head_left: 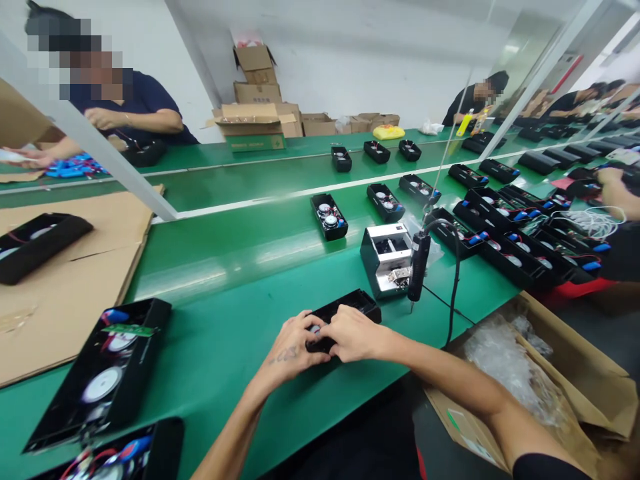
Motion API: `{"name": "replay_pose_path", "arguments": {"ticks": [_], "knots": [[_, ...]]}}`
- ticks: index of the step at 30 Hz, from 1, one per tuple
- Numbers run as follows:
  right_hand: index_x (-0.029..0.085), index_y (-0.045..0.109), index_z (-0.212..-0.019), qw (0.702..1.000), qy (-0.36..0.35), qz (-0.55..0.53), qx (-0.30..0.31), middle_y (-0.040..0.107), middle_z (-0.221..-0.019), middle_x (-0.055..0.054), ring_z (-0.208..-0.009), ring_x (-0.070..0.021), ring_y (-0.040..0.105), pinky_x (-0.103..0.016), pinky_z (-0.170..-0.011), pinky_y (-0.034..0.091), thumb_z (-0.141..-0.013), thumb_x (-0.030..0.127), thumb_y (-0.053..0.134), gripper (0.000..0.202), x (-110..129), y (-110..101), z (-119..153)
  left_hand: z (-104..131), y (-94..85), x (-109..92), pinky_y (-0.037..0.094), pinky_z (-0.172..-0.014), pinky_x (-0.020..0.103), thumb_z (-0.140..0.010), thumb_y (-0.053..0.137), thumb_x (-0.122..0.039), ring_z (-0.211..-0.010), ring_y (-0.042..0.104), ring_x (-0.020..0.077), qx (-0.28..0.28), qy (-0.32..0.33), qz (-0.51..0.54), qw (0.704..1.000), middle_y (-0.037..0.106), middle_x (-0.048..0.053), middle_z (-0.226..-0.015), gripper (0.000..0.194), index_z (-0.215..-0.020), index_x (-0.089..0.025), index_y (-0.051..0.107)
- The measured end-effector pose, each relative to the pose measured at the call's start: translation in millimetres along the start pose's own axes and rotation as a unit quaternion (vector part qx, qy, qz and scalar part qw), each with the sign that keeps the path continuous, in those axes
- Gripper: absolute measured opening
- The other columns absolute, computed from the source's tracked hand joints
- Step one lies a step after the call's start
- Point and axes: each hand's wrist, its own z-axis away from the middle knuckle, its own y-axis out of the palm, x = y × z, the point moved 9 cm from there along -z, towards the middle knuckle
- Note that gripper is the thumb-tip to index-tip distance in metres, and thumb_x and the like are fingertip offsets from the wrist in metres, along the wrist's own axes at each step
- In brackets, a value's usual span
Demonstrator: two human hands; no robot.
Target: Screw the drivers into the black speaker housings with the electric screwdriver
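Observation:
A black speaker housing (369, 305) lies open side up on the green bench in front of me, with part of a round pale speaker driver showing between my hands. My left hand (295, 343) wraps round the housing's left end, thumb at the near edge and fingers over the far one. Bent over the same end, my right hand (353, 333) has its fingers pressed together down at the cavity. What those fingertips hold, if anything, is hidden. Beyond the housing stands a silver and black screw feeder (387, 260). An electric screwdriver (419, 267) hangs beside it, bit downward.
Open housings with drivers and wires (103, 373) sit at the left, near a cardboard sheet (80, 267). More housings (329, 217) stand on the green conveyor (240, 250), several crowded at right. A carton (590, 373) with plastic bags is lower right. Co-workers sit across and at right.

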Motion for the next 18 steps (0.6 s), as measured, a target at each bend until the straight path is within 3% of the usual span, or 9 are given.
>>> {"name": "replay_pose_path", "arguments": {"ticks": [1, 3, 5, 7, 8, 9, 12, 15, 18], "knots": [[0.021, 0.080, -0.123, 0.999, -0.011, -0.018, -0.043, 0.083, -0.096, -0.009, -0.095, -0.0267, 0.077, -0.040, -0.093, 0.053, -0.087, 0.021, 0.080, 0.036, 0.4, -8.4, 10.0, 4.1, 2.7, -3.1, 0.043, -0.120, 0.057, -0.076, 0.092, -0.035, -0.142, 0.056, 0.0373, -0.014, 0.009, -0.014, 1.000, 0.077, 0.002, -0.126, 0.016, -0.091, -0.033, 0.086], [0.022, 0.071, -0.137, 0.972, 0.009, -0.064, -0.226, 0.080, -0.116, -0.011, -0.112, -0.0275, 0.074, -0.043, -0.102, 0.055, -0.093, 0.024, 0.076, 0.044, -16.0, -41.5, 41.1, 14.8, 8.5, -11.4, 0.040, -0.121, 0.063, -0.078, 0.091, -0.030, -0.147, 0.052, 0.0401, -0.068, 0.043, -0.059, 0.995, 0.078, 0.002, -0.126, 0.012, -0.089, -0.033, 0.085], [0.023, 0.059, -0.150, 0.872, 0.113, -0.080, -0.469, 0.071, -0.135, -0.015, -0.127, -0.0298, 0.067, -0.047, -0.109, 0.054, -0.099, 0.030, 0.070, 0.053, -57.4, -76.3, 95.6, 27.8, 16.1, -21.1, 0.041, -0.119, 0.064, -0.081, 0.089, -0.029, -0.148, 0.051, 0.0419, -0.136, 0.087, -0.118, 0.980, 0.078, 0.001, -0.127, 0.008, -0.085, -0.030, 0.082], [0.020, 0.052, -0.156, 0.745, 0.244, -0.054, -0.619, 0.062, -0.146, -0.021, -0.136, -0.0345, 0.060, -0.055, -0.113, 0.052, -0.101, 0.038, 0.067, 0.059, -101.2, -87.9, 150.3, 39.0, 25.4, -27.5, 0.042, -0.119, 0.064, -0.082, 0.089, -0.033, -0.149, 0.051, 0.0435, -0.187, 0.116, -0.156, 0.963, 0.078, 0.002, -0.129, 0.011, -0.083, -0.027, 0.080], [0.018, 0.051, -0.155, 0.707, 0.294, -0.047, -0.642, 0.060, -0.147, -0.023, -0.137, -0.0371, 0.059, -0.059, -0.114, 0.051, -0.100, 0.043, 0.067, 0.062, -120.7, -87.8, 166.6, 42.7, 29.1, -29.0, 0.041, -0.120, 0.063, -0.082, 0.090, -0.035, -0.148, 0.052, 0.0439, -0.204, 0.122, -0.164, 0.958, 0.078, 0.002, -0.129, 0.014, -0.084, -0.027, 0.079], [0.016, 0.053, -0.152, 0.693, 0.329, -0.055, -0.639, 0.061, -0.145, -0.024, -0.136, -0.0389, 0.059, -0.062, -0.113, 0.050, -0.098, 0.047, 0.067, 0.063, -139.5, -86.0, 174.4, 45.3, 31.8, -29.9, 0.040, -0.121, 0.063, -0.082, 0.090, -0.037, -0.148, 0.052, 0.0440, -0.216, 0.125, -0.167, 0.954, 0.078, 0.002, -0.129, 0.016, -0.085, -0.026, 0.078], [0.016, 0.064, -0.130, 0.711, 0.342, -0.136, -0.599, 0.075, -0.122, -0.019, -0.115, -0.0357, 0.071, -0.058, -0.105, 0.056, -0.089, 0.052, 0.074, 0.056, -176.5, -73.8, 174.6, 47.7, 33.7, -30.8, 0.039, -0.123, 0.062, -0.080, 0.091, -0.035, -0.149, 0.052, 0.0430, -0.230, 0.126, -0.164, 0.951, 0.079, 0.001, -0.128, 0.018, -0.087, -0.027, 0.077], [0.019, 0.066, -0.114, 0.700, 0.290, -0.215, -0.616, 0.076, -0.088, -0.004, -0.077, -0.0237, 0.072, -0.042, -0.081, 0.063, -0.081, 0.048, 0.082, 0.047, -176.2, -58.2, 175.4, 47.3, 32.2, -30.6, 0.039, -0.123, 0.061, -0.077, 0.092, -0.033, -0.149, 0.052, 0.0426, -0.229, 0.128, -0.159, 0.952, 0.079, 0.000, -0.127, 0.020, -0.084, -0.027, 0.075], [0.021, 0.062, -0.105, 0.659, 0.244, -0.311, -0.640, 0.061, -0.058, 0.009, -0.048, -0.0149, 0.056, -0.031, -0.055, 0.053, -0.084, 0.045, 0.078, 0.036, -169.5, -44.6, 177.1, 48.0, 32.4, -29.3, 0.037, -0.124, 0.061, -0.076, 0.092, -0.032, -0.150, 0.051, 0.0420, -0.235, 0.132, -0.157, 0.950, 0.080, 0.000, -0.125, 0.020, -0.083, -0.026, 0.074]]}}
